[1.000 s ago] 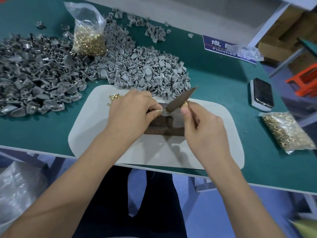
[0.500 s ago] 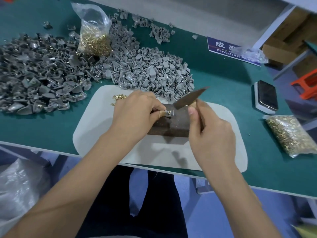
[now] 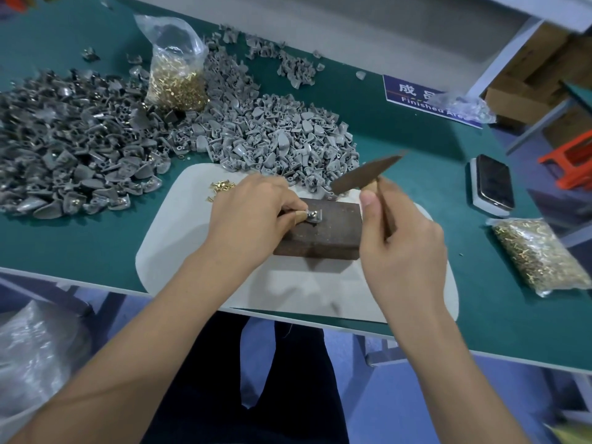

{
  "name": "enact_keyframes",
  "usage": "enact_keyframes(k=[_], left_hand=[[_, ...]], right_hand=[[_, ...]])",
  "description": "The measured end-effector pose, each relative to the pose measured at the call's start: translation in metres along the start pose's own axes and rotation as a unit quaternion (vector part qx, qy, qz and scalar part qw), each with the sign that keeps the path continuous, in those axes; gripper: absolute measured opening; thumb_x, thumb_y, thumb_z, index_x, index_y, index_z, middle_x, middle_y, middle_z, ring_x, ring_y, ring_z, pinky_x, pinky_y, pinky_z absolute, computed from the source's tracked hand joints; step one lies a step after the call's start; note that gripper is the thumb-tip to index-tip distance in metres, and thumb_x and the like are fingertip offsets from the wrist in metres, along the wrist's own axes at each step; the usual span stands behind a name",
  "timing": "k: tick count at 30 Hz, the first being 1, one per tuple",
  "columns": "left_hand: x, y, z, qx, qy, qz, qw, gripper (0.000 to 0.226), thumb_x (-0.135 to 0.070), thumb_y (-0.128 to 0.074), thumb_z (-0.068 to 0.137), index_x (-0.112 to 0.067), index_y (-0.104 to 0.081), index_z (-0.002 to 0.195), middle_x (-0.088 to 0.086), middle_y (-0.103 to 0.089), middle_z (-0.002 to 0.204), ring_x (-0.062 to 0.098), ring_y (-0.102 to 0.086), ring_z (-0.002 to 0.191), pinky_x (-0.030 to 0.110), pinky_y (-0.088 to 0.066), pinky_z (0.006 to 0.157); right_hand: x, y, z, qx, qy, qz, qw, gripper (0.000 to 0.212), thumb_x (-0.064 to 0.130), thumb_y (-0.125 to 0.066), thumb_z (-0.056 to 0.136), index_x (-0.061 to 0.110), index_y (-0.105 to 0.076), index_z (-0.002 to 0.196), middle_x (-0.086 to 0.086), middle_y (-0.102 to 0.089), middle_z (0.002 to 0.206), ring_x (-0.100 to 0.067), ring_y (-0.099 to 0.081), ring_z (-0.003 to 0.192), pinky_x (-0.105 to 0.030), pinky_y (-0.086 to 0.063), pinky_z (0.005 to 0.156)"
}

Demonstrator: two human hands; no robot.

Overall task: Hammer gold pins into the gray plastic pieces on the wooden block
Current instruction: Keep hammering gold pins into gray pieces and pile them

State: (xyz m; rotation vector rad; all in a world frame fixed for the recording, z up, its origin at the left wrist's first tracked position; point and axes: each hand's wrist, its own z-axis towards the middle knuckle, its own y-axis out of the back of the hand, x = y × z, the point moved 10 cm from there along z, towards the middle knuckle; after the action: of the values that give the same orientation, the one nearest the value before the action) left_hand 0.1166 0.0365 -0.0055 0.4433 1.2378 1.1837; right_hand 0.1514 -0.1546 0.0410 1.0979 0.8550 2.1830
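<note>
Where the tabletop [image 3: 96,245] ends at its near edge, the white mat [image 3: 179,238] overhangs it slightly at the near right corner; the block [image 3: 323,232] sits mid-mat, well back from that edge. Bare mat lies in front of the block and to its left. Bare green surface to the right, between mat and phone [image 3: 493,184]. Behind the block the gray pile [image 3: 272,139] spills onto the mat's far edge, almost touching the block's far right corner.

Hard to read: hammer [image 3: 365,176] head is motion-blurred, its far tip smeared. Handle mostly hidden inside the right hand [image 3: 400,238]. Left pile [image 3: 64,149] cut off by the frame's left side. Sign [image 3: 426,97] partly covered by crumpled clear plastic. Pin on the piece: cannot resolve it clearly.

Left hand [image 3: 253,216]: thumb and fingers pinch a gray piece [image 3: 312,216] against the block's top, near its far left corner. Right hand: fingers curled round the hammer handle, thumb up; hammer head raised, tilted, above and right of the piece, not touching it. The hands are apart, block between them.

Loose pins [image 3: 221,187] on the mat just behind the left hand. Bag of pins [image 3: 174,81] upright among the piles; second bag [image 3: 541,254] flat at right, near the tabletop's edge.
</note>
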Motion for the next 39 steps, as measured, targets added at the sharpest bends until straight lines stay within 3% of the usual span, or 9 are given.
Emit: enact_keyframes(k=[4,8,10,16,22,26,31,35,39], left_hand=[[-0.002,0.000,0.000,0.004,0.002,0.008,1.000,0.009,-0.048,-0.071,0.089,-0.042,-0.076,0.094,-0.016,-0.062,0.088,0.011,-0.054,0.098,0.029,-0.026,0.061],[-0.005,0.000,0.001,0.010,-0.009,0.013,1.000,0.009,-0.047,-0.071,0.090,-0.042,-0.076,0.095,-0.018,-0.059,0.087,0.011,-0.054,0.099,0.028,-0.026,0.062],[-0.004,-0.001,0.000,0.013,-0.012,0.014,1.000,0.009,-0.047,-0.069,0.092,-0.041,-0.075,0.095,-0.018,-0.059,0.088,0.010,-0.053,0.100,0.028,-0.028,0.063],[-0.015,0.002,0.006,0.031,-0.050,0.044,0.997,0.011,-0.044,-0.065,0.090,-0.035,-0.073,0.090,-0.013,-0.063,0.091,0.012,-0.055,0.100,0.029,-0.037,0.064],[-0.014,-0.001,0.009,0.057,-0.063,0.038,0.996,0.010,-0.039,-0.063,0.091,-0.034,-0.070,0.091,-0.016,-0.060,0.091,0.011,-0.054,0.101,0.030,-0.045,0.067],[-0.013,-0.002,0.009,0.049,-0.064,0.029,0.996,0.009,-0.040,-0.067,0.090,-0.033,-0.070,0.087,-0.014,-0.060,0.088,0.013,-0.056,0.098,0.031,-0.047,0.067],[-0.012,-0.003,0.008,0.051,-0.063,0.023,0.996,0.004,-0.038,-0.069,0.088,-0.034,-0.070,0.087,-0.016,-0.059,0.086,0.011,-0.054,0.096,0.032,-0.048,0.068],[-0.012,-0.002,0.009,0.049,-0.060,0.025,0.997,0.006,-0.039,-0.067,0.090,-0.036,-0.070,0.086,-0.017,-0.058,0.084,0.010,-0.055,0.096,0.030,-0.045,0.066],[-0.012,-0.002,0.007,0.040,-0.055,0.029,0.997,0.008,-0.040,-0.066,0.091,-0.036,-0.072,0.088,-0.016,-0.060,0.085,0.011,-0.055,0.097,0.031,-0.047,0.067]], right_hand=[[-0.004,-0.016,-0.004,0.088,-0.004,-0.076,0.993,0.027,0.047,-0.041,0.103,0.034,-0.062,0.113,-0.001,-0.068,0.080,-0.038,-0.060,0.078,-0.039,-0.044,0.061],[-0.012,0.014,0.009,-0.007,-0.025,-0.042,0.999,0.028,0.049,-0.040,0.105,0.033,-0.061,0.114,0.007,-0.054,0.068,-0.015,-0.036,0.067,-0.034,-0.026,0.055],[-0.008,0.019,0.010,-0.029,-0.018,-0.033,0.999,0.030,0.050,-0.039,0.104,0.032,-0.060,0.114,0.006,-0.051,0.064,-0.016,-0.035,0.068,-0.033,-0.024,0.051],[-0.006,-0.027,-0.002,0.111,-0.026,-0.051,0.992,0.037,0.050,-0.039,0.102,0.034,-0.063,0.124,-0.002,-0.072,0.088,-0.037,-0.063,0.085,-0.043,-0.050,0.066],[-0.018,-0.007,0.000,0.015,-0.027,0.003,1.000,0.031,0.048,-0.040,0.104,0.031,-0.063,0.114,0.012,-0.058,0.070,-0.022,-0.053,0.073,-0.037,-0.039,0.060],[-0.011,-0.030,-0.003,0.120,-0.026,-0.047,0.991,0.039,0.052,-0.039,0.101,0.037,-0.063,0.128,-0.002,-0.073,0.087,-0.037,-0.063,0.085,-0.042,-0.050,0.068],[-0.002,-0.005,-0.004,0.032,-0.010,0.031,0.999,0.035,0.044,-0.043,0.105,0.031,-0.066,0.129,0.005,-0.072,0.088,-0.025,-0.062,0.081,-0.041,-0.050,0.066],[-0.008,-0.023,-0.009,0.107,-0.017,-0.046,0.993,0.033,0.050,-0.041,0.103,0.041,-0.062,0.127,0.001,-0.073,0.086,-0.032,-0.062,0.083,-0.041,-0.051,0.065],[-0.040,0.013,-0.003,-0.019,-0.058,-0.052,0.997,0.028,0.048,-0.038,0.103,0.040,-0.055,0.124,0.007,-0.072,0.093,-0.018,-0.056,0.081,-0.033,-0.034,0.063]])
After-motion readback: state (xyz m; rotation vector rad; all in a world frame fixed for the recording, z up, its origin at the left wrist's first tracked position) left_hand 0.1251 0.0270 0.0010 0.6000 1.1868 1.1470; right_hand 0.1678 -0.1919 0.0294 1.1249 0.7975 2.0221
